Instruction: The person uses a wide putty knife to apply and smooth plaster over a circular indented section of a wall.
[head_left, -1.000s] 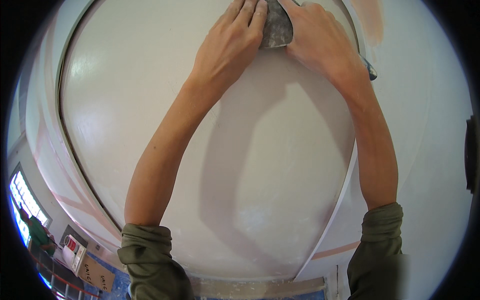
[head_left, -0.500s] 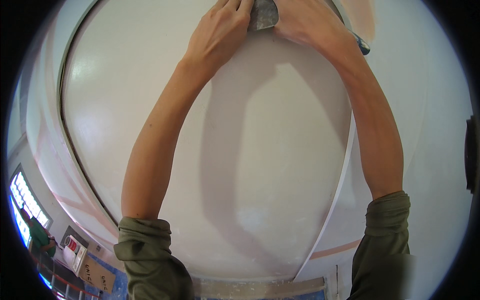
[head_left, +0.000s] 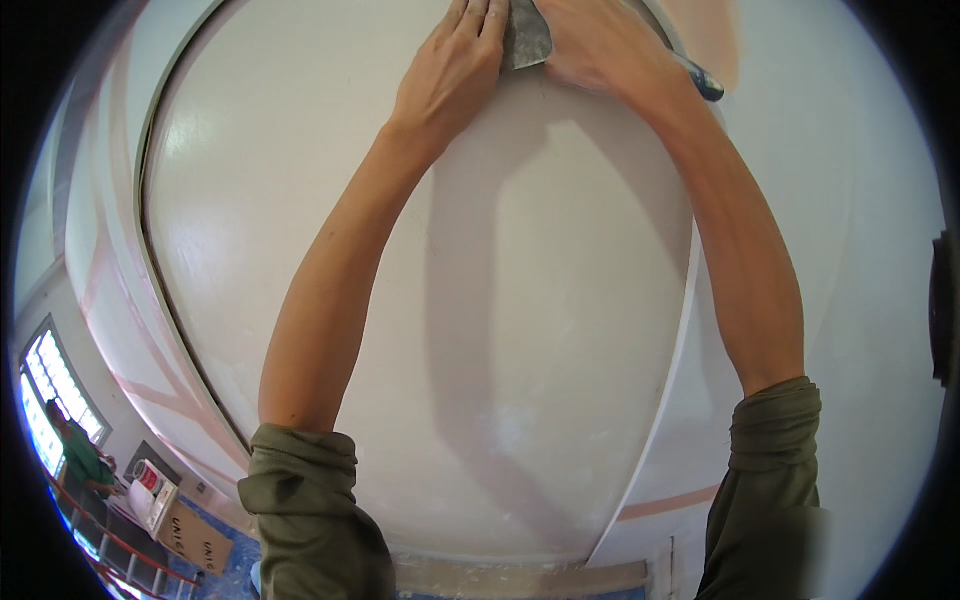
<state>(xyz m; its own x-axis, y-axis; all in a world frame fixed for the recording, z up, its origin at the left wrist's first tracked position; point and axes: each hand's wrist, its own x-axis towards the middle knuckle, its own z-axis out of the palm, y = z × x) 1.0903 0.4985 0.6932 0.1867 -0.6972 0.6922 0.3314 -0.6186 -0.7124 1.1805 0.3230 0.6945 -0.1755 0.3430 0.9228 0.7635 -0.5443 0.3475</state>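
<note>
A large off-white door panel (head_left: pixel 560 300) with a dark gap along its left edge fills the middle of the view. At the top edge, my right hand (head_left: pixel 600 45) is closed around a putty knife (head_left: pixel 528 38). Its grey metal blade, smeared with residue, shows between my hands, and the dark handle end sticks out beside my right wrist. My left hand (head_left: pixel 458 60) lies with its fingers stretched upward against the panel, close to the blade's left side. Its fingertips reach the picture's upper rim, and whether they press on the blade cannot be made out.
A pale wall (head_left: pixel 800 250) with pinkish patches stands right of the panel. At the lower left are a cardboard box (head_left: pixel 195 535), a container (head_left: pixel 146 475), a red ladder-like frame (head_left: pixel 110 535), a bright window (head_left: pixel 58 385) and a person in green (head_left: pixel 82 455).
The view has shifted slightly, so the panel's left edge sits farther right. My left hand appears a little lower and farther right; my right wrist and the knife handle have moved slightly left.
</note>
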